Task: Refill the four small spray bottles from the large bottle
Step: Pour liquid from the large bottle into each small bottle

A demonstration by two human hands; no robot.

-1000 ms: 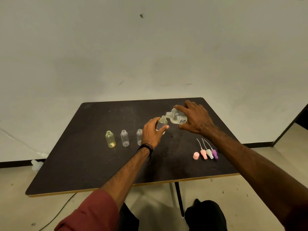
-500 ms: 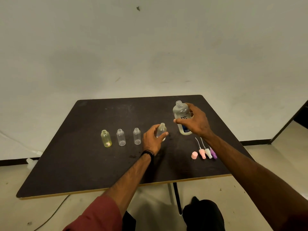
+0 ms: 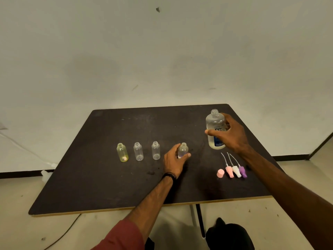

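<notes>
Apparently between pours: the right hand grips the upright large bottle, the left hand holds the rightmost small bottle; next, its nine o'clock neighbour.

Matt dark table; clear plastic bottles

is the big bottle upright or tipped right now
Upright. The large bottle stands vertical, open neck up, base near the table, gripped by the right hand.
</notes>
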